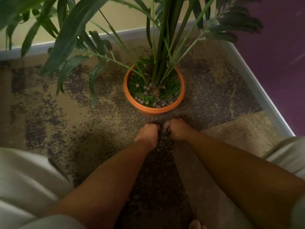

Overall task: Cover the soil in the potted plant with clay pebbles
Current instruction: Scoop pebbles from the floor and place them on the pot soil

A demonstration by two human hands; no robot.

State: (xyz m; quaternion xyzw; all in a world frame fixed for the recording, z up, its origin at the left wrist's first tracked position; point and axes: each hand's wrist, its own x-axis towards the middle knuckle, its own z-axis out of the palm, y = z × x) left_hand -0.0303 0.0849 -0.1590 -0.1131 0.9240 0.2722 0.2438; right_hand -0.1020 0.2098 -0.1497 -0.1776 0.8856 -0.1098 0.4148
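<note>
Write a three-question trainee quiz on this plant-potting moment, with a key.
1. True or false: the pebbles already cover the whole surface inside the pot.
2. Where are the left hand and right hand? A) inside the pot B) cupped together in front of the pot, with pebbles between them C) gripping the plant stems
3. Fill in: the pot stands on a patterned ____.

Key:
1. False; only scattered pebbles lie there, mostly at the near rim, with green still showing.
2. B
3. Carpet
</note>
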